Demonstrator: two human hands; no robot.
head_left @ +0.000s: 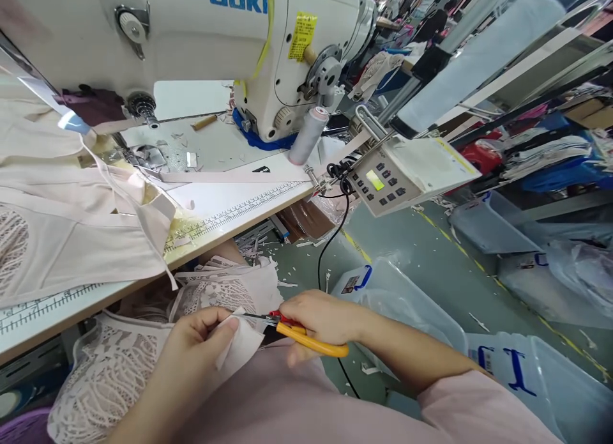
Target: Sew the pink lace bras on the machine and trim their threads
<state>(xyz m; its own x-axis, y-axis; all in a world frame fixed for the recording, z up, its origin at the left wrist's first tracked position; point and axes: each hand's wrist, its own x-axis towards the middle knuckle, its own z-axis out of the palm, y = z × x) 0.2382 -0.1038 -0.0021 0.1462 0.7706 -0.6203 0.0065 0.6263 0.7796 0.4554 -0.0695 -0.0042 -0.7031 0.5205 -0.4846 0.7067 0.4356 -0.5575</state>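
Between the thumb and fingers of my left hand (204,342) is a piece of pale pink fabric (244,345), held above my lap. My right hand (323,319) grips scissors (311,343) with orange and red handles. Their blades point left and meet the fabric's upper edge beside my left fingertips; whether they are closed on it I cannot make out. Pale lace garment pieces (110,374) lie on my lap below the table edge, partly hidden by my left arm.
A white sewing machine (205,41) stands on the table (230,211), with pale garments (71,233) on its left. A thread cone (309,136) and a control box (383,176) are to the right. Clear plastic bins (407,297) sit on the floor; a black cable (330,239) hangs down.
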